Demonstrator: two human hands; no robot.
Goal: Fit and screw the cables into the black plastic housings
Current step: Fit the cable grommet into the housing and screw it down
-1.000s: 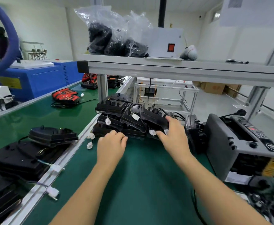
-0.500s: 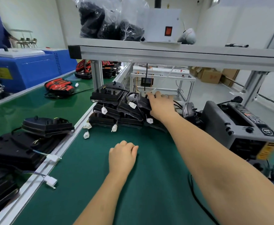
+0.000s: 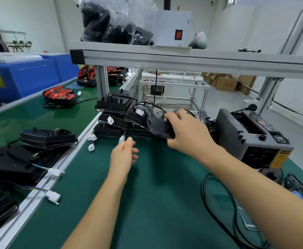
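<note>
Black plastic housing [image 3: 158, 125]: tilted and blurred, held above the green mat [image 3: 156, 203] at the right front of the stack of housings [image 3: 113, 105]. Cannot tell whether it is touching its neighbour.

Risks (judged):
- A thin black cable [image 3: 147, 103] loops over the stack top right beside the held piece, and its owner is unclear. If it is tangled, a pull toward the person would likely drag neighbouring housings or tip the stack.
- White connectors [image 3: 110, 120] dangle down the stack front and could snag.
- The housing is gripped at one end only, so it could swing or slip.
- The grey benchtop machine [image 3: 251, 137] sits just right of the grip, within reach of a swing.

Grip:
- The right hand [image 3: 186, 130] has its fingers curled over the housing's upper edge, wrapped firmly round its right end.
- The left hand [image 3: 123, 153] has slack, slightly spread fingers and holds nothing. It hovers above the mat just before the stack.
</note>
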